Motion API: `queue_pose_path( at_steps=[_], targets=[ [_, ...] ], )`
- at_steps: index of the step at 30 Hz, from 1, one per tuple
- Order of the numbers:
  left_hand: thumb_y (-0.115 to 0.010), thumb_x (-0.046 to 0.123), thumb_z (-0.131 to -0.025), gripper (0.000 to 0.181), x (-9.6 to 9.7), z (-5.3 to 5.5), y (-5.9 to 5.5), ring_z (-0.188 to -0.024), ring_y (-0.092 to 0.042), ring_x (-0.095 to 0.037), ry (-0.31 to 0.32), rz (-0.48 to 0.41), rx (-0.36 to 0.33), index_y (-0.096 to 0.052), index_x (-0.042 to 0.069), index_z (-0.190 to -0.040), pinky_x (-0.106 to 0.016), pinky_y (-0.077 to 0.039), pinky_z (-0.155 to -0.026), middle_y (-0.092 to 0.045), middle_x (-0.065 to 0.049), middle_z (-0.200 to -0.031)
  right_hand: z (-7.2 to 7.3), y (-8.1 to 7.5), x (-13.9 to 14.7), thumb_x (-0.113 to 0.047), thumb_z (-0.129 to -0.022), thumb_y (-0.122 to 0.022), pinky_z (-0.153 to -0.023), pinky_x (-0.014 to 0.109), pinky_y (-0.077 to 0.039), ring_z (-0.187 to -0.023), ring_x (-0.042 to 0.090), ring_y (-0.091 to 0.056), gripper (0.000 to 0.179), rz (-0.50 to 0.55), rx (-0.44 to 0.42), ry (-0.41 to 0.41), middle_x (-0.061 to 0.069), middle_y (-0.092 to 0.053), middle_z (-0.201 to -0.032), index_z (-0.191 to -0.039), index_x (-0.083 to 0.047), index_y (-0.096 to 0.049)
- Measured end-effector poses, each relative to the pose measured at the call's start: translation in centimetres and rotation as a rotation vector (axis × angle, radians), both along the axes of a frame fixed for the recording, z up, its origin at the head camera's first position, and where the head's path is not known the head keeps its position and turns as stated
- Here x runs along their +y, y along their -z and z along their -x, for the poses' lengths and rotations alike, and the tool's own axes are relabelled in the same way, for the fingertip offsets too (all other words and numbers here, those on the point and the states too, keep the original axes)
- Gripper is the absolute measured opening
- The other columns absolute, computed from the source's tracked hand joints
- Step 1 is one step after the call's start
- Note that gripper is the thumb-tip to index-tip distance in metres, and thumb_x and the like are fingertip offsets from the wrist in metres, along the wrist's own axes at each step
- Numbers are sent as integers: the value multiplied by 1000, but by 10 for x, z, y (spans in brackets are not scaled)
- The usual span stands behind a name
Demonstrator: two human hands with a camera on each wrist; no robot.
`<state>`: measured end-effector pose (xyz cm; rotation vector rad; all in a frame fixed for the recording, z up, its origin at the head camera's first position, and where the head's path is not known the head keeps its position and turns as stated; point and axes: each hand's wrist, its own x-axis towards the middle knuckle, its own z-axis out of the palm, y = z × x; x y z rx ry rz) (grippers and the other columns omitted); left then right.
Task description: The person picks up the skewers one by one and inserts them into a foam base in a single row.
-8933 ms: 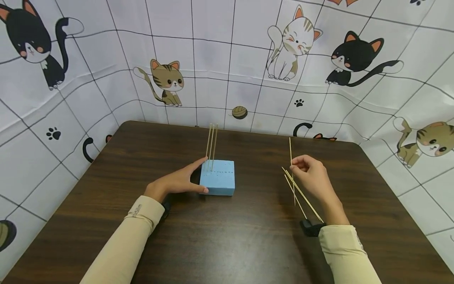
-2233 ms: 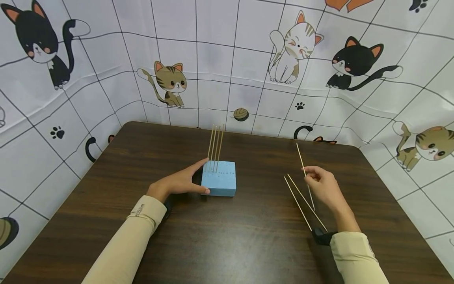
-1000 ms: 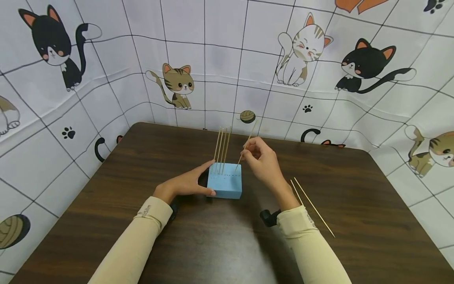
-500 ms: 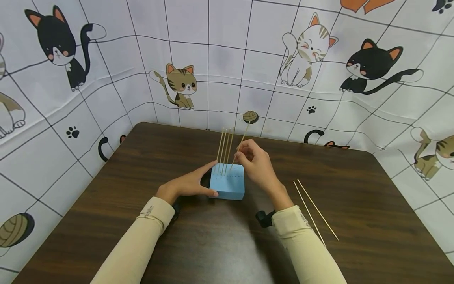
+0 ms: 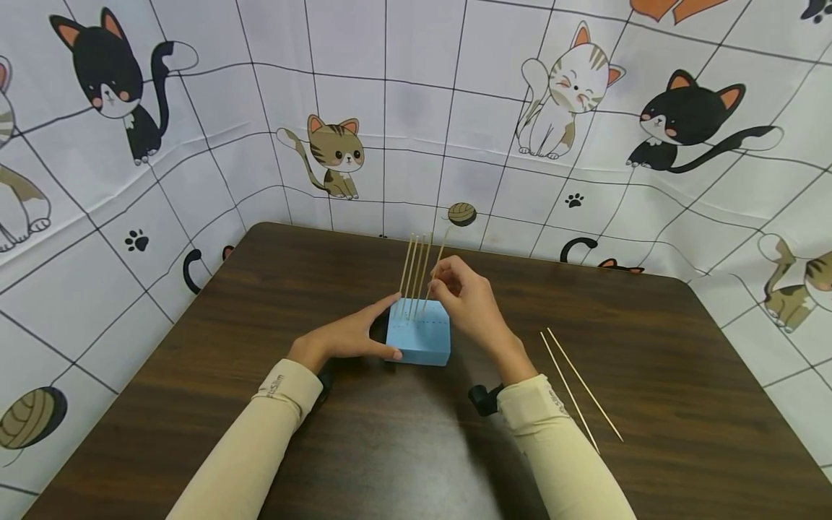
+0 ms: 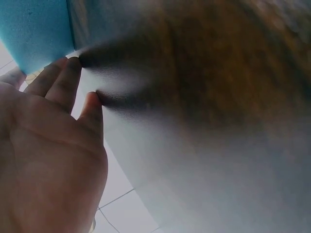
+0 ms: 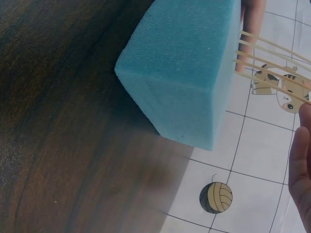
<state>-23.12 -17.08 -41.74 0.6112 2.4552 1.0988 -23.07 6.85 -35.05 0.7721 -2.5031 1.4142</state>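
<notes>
A light-blue foam block (image 5: 419, 339) sits on the table with a line of small holes across its top. Several thin bamboo skewers (image 5: 417, 271) stand upright in a row at its back left part. My left hand (image 5: 341, 336) holds the block's left side, thumb at the front face and index finger at the back corner. In the left wrist view, other fingers (image 6: 63, 90) reach toward the block. Between thumb and fingertips, my right hand (image 5: 471, 300) pinches another skewer (image 5: 443, 244), its lower end at the block's top beside the row. The right wrist view shows the skewers' lower ends (image 7: 257, 57) meeting the block.
Two loose skewers (image 5: 581, 386) lie on the dark wooden table (image 5: 390, 448), right of the block and beside the right forearm. Behind the table hangs a white gridded sheet (image 5: 416, 108) with cartoon cats. Each wrist wears a black device (image 5: 485, 399).
My right hand lifted a skewer from the pile, carried it left to the block, and drew it close to the row, more upright. One more skewer stands than 8.9 seconds ago. My left hand stayed.
</notes>
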Motion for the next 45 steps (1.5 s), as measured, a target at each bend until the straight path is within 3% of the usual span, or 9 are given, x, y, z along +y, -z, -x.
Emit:
queue_pose_path(
  at_steps=[12,23,30,45],
  targets=[
    [-77,48,-82,109,0,1,-1,-151,-17,-32,3,4,-3,-7,25,-161,-58,-20,-118,-12,-8,-166,0,10,-3,-8,-99,-57,-66,32,-51,-83,33,-69,5,-49,-28,-12,10,-67,-91,-105,-8,-58],
    [-78,49,-81,110,0,2,-1,-151,-15,-28,2,12,-6,-6,27,-161,-55,-20,-119,-10,-4,-166,2,15,-3,-7,-99,-57,-69,33,-52,-85,32,-69,8,-50,-47,-22,9,-67,-92,-107,-3,-59],
    [-78,49,-81,110,-1,1,-2,-151,-16,-31,3,6,-3,-6,24,-161,-58,-20,-118,-10,-7,-166,1,14,-2,-8,-99,-58,-69,33,-53,-85,31,-70,9,-54,-48,-29,11,-67,-93,-107,-3,-57],
    [-79,47,-80,111,0,-1,-1,-152,-12,-28,-4,-9,-18,-5,28,-161,-57,-19,-119,-7,-1,-167,-2,9,42,-7,-99,-59,-78,37,-56,-93,28,-71,13,-69,-129,82,11,-66,-98,-112,-6,-57]
  ],
)
